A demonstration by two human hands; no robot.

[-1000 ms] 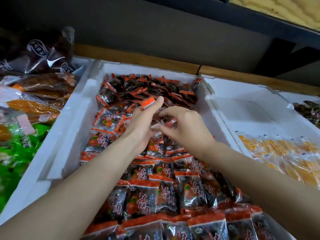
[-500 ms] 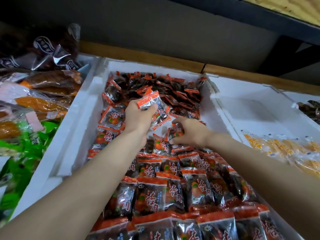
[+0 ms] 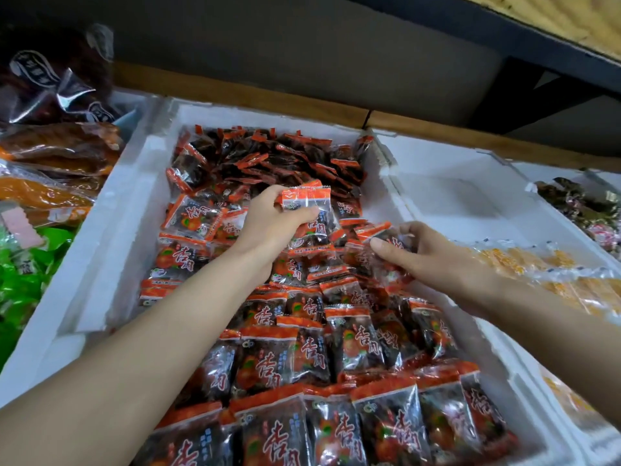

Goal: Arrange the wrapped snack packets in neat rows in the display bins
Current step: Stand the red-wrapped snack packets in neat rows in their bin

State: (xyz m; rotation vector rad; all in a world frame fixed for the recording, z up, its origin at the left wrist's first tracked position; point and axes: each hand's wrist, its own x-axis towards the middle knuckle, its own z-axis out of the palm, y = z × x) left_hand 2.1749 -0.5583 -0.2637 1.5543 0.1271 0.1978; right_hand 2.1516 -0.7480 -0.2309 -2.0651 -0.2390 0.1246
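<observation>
While the left hand point(image 3: 268, 227) is raised near the centre of the frame, its fingers point(image 3: 262, 196) and thumb are curled round a small clutch of packets point(image 3: 317, 198). These are clear wrappers with red tops and dark fruit inside, held upright above the middle bin point(image 3: 111, 227); how many it holds cannot be told. Just right of it, the right hand point(image 3: 430, 255) pinches a single packet point(image 3: 386, 235) between thumb and curled fingers, low over the packets beneath. Whether that packet touches those under it cannot be told. Both forearms reach in from the bottom edge of the frame.

The middle bin is white foam. Across its lower half, toward the bottom of the frame, the same snack packets stand in neat rows point(image 3: 285, 358), overlapping like tiles with their red seams up. In its upper half a loose heap point(image 3: 268, 159) of them lies jumbled at all angles, and a few lie flat along the bin's left wall, left of the left wrist.

At the right of the frame a second foam bin point(image 3: 453, 196) holds yellow packets point(image 3: 537, 264) in its lower part. At the far right edge lies a pile of dark mixed sweets point(image 3: 584, 206). Along the left edge are orange packs point(image 3: 50, 193), with green packs point(image 3: 20, 277) below them and dark glossy bags point(image 3: 50, 85) in the upper left. A wooden ledge point(image 3: 268, 99) runs behind the bins.
</observation>
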